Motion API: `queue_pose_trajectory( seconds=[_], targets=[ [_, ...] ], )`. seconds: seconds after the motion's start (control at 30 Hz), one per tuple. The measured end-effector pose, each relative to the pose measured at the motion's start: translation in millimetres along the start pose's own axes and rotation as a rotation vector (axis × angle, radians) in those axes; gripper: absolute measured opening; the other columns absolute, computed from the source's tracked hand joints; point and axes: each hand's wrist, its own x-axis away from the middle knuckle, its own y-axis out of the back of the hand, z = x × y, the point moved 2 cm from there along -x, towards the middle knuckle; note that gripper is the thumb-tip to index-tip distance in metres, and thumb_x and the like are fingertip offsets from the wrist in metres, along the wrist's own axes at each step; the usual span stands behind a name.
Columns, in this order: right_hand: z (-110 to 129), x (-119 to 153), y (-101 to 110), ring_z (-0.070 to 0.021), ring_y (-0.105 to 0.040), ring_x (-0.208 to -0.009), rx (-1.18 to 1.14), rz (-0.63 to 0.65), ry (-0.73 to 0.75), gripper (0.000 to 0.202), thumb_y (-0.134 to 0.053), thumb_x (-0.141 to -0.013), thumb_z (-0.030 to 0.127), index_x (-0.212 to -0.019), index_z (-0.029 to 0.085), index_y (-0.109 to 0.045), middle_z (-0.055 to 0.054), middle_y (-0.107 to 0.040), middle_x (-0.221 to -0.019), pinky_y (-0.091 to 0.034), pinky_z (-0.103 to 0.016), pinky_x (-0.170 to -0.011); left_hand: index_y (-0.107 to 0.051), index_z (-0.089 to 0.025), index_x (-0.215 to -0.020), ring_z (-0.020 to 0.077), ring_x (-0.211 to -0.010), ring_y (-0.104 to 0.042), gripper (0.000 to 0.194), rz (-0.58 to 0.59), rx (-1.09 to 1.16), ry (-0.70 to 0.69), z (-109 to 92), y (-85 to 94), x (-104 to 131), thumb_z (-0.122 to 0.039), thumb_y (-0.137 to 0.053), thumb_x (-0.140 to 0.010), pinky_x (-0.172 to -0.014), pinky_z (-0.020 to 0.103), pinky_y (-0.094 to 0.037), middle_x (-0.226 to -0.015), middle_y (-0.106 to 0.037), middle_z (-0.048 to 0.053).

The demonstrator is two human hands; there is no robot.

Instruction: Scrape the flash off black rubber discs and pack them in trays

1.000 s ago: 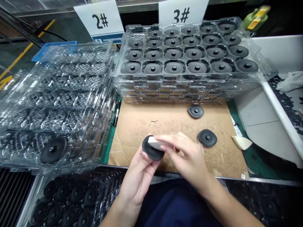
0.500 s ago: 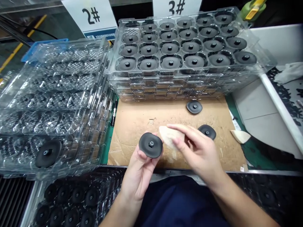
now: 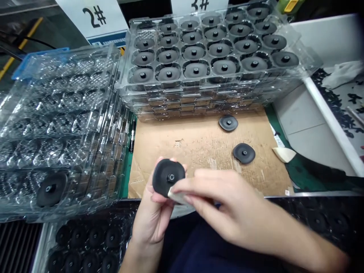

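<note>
The left hand (image 3: 153, 214) is gripping the black disc (image 3: 165, 176) by its rim above the cardboard (image 3: 159, 132), the part looking light, stiff and smooth, while the right hand (image 3: 224, 204) is pinching a seemingly soft pale pad (image 3: 179, 198) at its edge.

Matt black plastic discs (image 3: 243, 152); glossy clear plastic trays (image 3: 187, 81); scuffed brown cardboard sheet (image 3: 159, 138); smooth white paper sign (image 3: 93, 19).
</note>
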Motion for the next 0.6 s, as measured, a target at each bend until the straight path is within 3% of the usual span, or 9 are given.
queue_pose_trajectory(
  seconds=[0.13,0.2,0.27,0.37,0.43,0.53,0.6],
  targets=[
    [-2,-3,7,-0.01,-0.055,-0.087,-0.02,-0.07,0.132,0.026,-0.043,-0.089,0.014,-0.111,0.016,-0.056,-0.002,-0.061,-0.096,-0.043,-0.02,-0.081,-0.055,-0.037,-0.115,0.0173,-0.111,-0.054,0.053,0.024,0.051,0.05,1,2.7,-2,-0.029,-0.071,-0.064,-0.087,0.022,-0.049,-0.113,-0.064,-0.004],
    [-7,2,11,-0.0093,-0.055,-0.084,-0.033,0.006,0.141,0.027,-0.044,-0.087,0.012,-0.112,0.016,-0.056,-0.002,-0.061,-0.094,-0.044,-0.019,-0.077,-0.056,-0.036,-0.113,0.0179,-0.108,-0.056,0.046,0.051,0.055,0.067,-1,4.7,-1,-0.026,-0.067,-0.07,-0.088,0.024,-0.049,-0.114,-0.064,-0.003],
    [-12,11,16,-0.0083,-0.056,-0.075,0.003,0.091,0.055,0.026,-0.048,-0.086,0.011,-0.107,0.021,-0.059,0.001,-0.061,-0.084,-0.044,-0.018,-0.068,-0.058,-0.035,-0.111,0.0192,-0.104,-0.059,0.04,0.084,0.07,0.064,-6,4.8,1,-0.026,-0.064,-0.073,-0.087,0.026,-0.05,-0.113,-0.064,-0.004],
    [-11,22,29,-0.0089,-0.055,-0.067,0.061,-0.023,-0.061,0.027,-0.051,-0.084,0.012,-0.106,0.026,-0.06,0.002,-0.061,-0.077,-0.044,-0.019,-0.061,-0.06,-0.033,-0.109,0.0191,-0.102,-0.06,0.037,0.134,0.094,0.041,-10,-1.3,6,-0.028,-0.063,-0.073,-0.086,0.024,-0.05,-0.11,-0.066,-0.004],
    [-3,23,33,-0.0092,-0.056,-0.07,0.036,-0.095,-0.01,0.032,-0.051,-0.083,0.011,-0.11,0.026,-0.059,0.002,-0.062,-0.082,-0.045,-0.018,-0.063,-0.059,-0.032,-0.11,0.0166,-0.102,-0.06,0.037,0.158,0.083,0.039,-9,-7.0,8,-0.026,-0.063,-0.074,-0.085,0.021,-0.049,-0.111,-0.066,-0.004],
    [1,15,29,-0.0091,-0.055,-0.073,-0.032,-0.007,0.118,0.036,-0.049,-0.081,0.005,-0.111,0.023,-0.059,0.001,-0.062,-0.083,-0.045,-0.018,-0.067,-0.057,-0.032,-0.114,0.0163,-0.102,-0.06,0.042,0.138,0.05,0.036,-4,-8.5,5,-0.024,-0.064,-0.073,-0.086,0.021,-0.049,-0.114,-0.064,-0.001],
    [-13,14,23,-0.0089,-0.055,-0.07,-0.047,0.067,0.079,0.032,-0.05,-0.081,0.005,-0.105,0.022,-0.063,0.001,-0.061,-0.077,-0.044,-0.019,-0.066,-0.052,-0.034,-0.119,0.018,-0.104,-0.059,0.046,0.071,0.058,0.05,-1,-3.1,2,-0.027,-0.062,-0.075,-0.086,0.023,-0.049,-0.119,-0.061,0.0]
  ],
)
